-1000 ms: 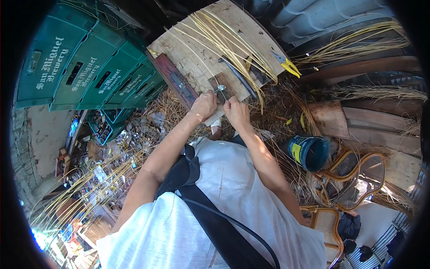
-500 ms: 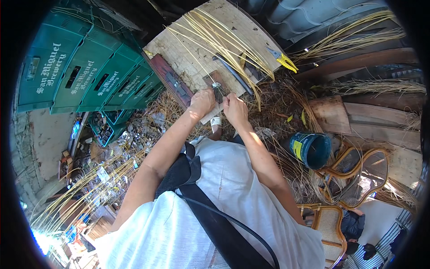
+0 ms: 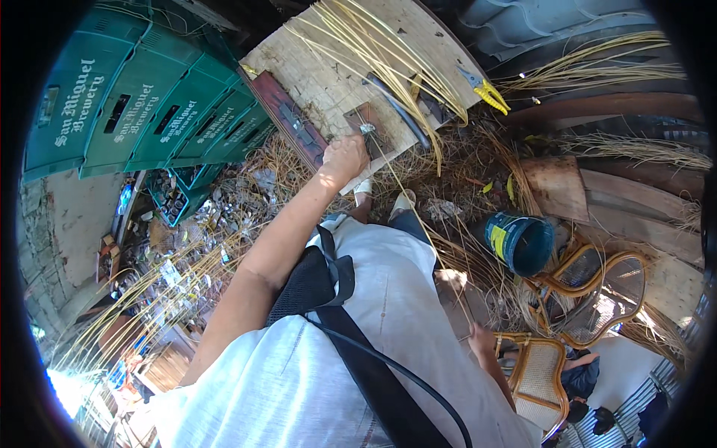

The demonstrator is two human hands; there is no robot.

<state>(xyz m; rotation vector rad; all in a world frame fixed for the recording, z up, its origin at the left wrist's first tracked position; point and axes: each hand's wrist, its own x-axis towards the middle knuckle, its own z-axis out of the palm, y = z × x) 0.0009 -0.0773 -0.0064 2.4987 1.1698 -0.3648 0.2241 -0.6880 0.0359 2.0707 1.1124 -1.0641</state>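
Note:
My left hand (image 3: 346, 158) is closed at the near edge of a wooden board (image 3: 299, 63), beside a small metal fitting (image 3: 367, 129) on a brown plate (image 3: 357, 115). What its fingers grip is hidden. A thin rattan strand (image 3: 417, 213) runs taut from the fitting down to the lower right. At the strand's lower end, my right hand (image 3: 482, 340) is closed around it, low beside my body and slightly blurred. A bundle of pale rattan strands (image 3: 373, 41) lies across the board, over a dark curved bar (image 3: 399, 110).
Yellow-handled pliers (image 3: 489, 95) lie at the board's right edge. Green crates (image 3: 164, 112) are stacked at left. A dark teal bucket (image 3: 532, 246) and rattan-framed chairs (image 3: 544, 373) stand at right. Fibre scraps (image 3: 463, 160) litter the ground. Another person (image 3: 581, 373) is at lower right.
My right hand has left the fitting and swung down and right, drawing the strand out. My left hand stays near the fitting. The view has shifted slightly.

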